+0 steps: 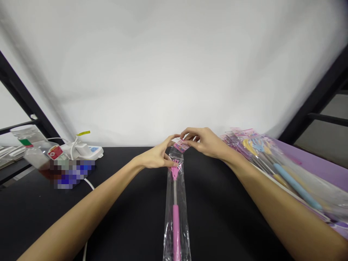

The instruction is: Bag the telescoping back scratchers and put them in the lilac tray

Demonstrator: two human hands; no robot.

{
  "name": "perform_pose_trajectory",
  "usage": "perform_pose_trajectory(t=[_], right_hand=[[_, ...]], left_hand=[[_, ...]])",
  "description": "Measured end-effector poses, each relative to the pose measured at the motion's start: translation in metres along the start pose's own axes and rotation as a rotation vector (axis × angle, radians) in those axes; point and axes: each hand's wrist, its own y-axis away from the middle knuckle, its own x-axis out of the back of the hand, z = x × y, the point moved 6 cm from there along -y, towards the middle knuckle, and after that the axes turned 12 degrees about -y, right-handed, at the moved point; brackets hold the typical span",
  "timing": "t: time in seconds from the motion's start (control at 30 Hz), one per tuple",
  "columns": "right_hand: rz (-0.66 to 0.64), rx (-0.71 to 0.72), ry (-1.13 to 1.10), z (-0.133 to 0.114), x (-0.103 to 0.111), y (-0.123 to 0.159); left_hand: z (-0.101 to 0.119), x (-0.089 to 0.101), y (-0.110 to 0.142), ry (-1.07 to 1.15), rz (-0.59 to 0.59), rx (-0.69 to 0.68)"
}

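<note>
The left hand (157,156) was pinching the top of a clear plastic bag (176,226) right beside a pink paper header card (181,145), and the right hand (203,142) had its fingertips closed on that card from the other side. Neither hand looked released. Bag ran lengthwise down the middle of a black table (225,221), its top end between the hands. Inside was a pink back scratcher (176,232) with a metal shaft, its claw end (174,172) just under the left hand. Right of the right arm, a pile of similar bagged items (261,159), one with a blue handle (296,186), lay on a purple surface (312,159). Well left of the left hand sat a white power strip (81,151) with a white cable (89,183), a yellow tag (83,133), a clear jar (28,136) and a pixelated object (72,174). White wall (174,72) behind.
</note>
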Motion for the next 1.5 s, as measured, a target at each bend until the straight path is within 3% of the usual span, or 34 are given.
perform_pose_trajectory(t=[0.2, 0.47, 0.73, 1.0, 1.37, 1.5], right_hand=[[0.063, 0.11, -0.012, -0.006, -0.001, -0.003], [0.053, -0.082, -0.187, 0.006, -0.001, 0.0], [0.086, -0.112, -0.202, 0.008, 0.001, -0.001], [0.015, -0.167, -0.182, 0.014, 0.002, 0.0], [0.135, -0.335, -0.503, 0.026, 0.003, 0.0], [0.051, -0.307, -0.534, 0.022, -0.001, 0.002]], left_hand=[[0.0, 0.003, -0.001, 0.027, 0.022, -0.021], [0.003, 0.01, 0.0, 0.017, 0.136, 0.078], [-0.004, 0.006, 0.0, 0.022, 0.083, 0.107], [-0.001, 0.007, 0.0, 0.065, 0.105, 0.097], [0.002, 0.005, -0.001, 0.094, 0.092, 0.071], [0.004, 0.005, -0.001, 0.064, 0.093, 0.086]])
